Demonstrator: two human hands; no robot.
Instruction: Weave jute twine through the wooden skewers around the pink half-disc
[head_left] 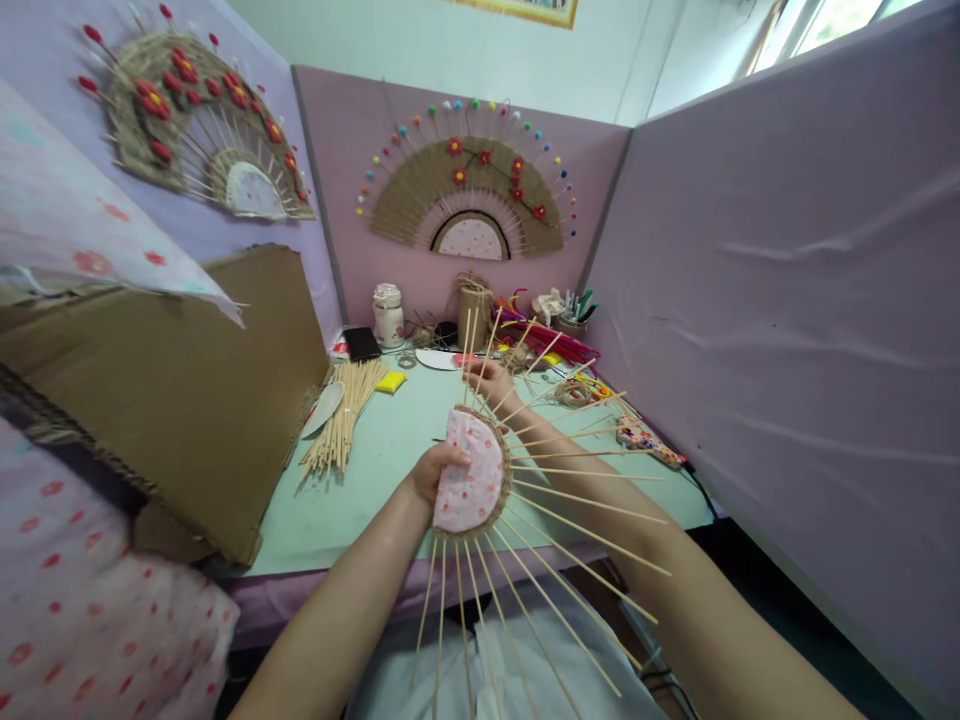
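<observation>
My left hand (433, 474) grips a half-round fan base (480, 490) by its straight edge, thumb on the front and the other fingers hidden behind. White cloth with red spots covers the base, and brown twine (508, 480) runs along its curved rim. Thin bamboo sticks (592, 496) spread out from that rim like rays, upward, to the right and down over my lap. Beyond the upper sticks, my right hand (491, 384) is closed in a pinch beside the topmost ones. Whatever lies between its fingertips is too small to make out.
A bundle of bamboo sticks (341, 420) lies left on the table, beside a yellow packet (391, 382). Cardboard (187, 390) stands at the left. Behind are a white jar (388, 318), a twine roll (472, 315) and a glue gun (649, 440). A finished fan (397, 205) hangs on the partition.
</observation>
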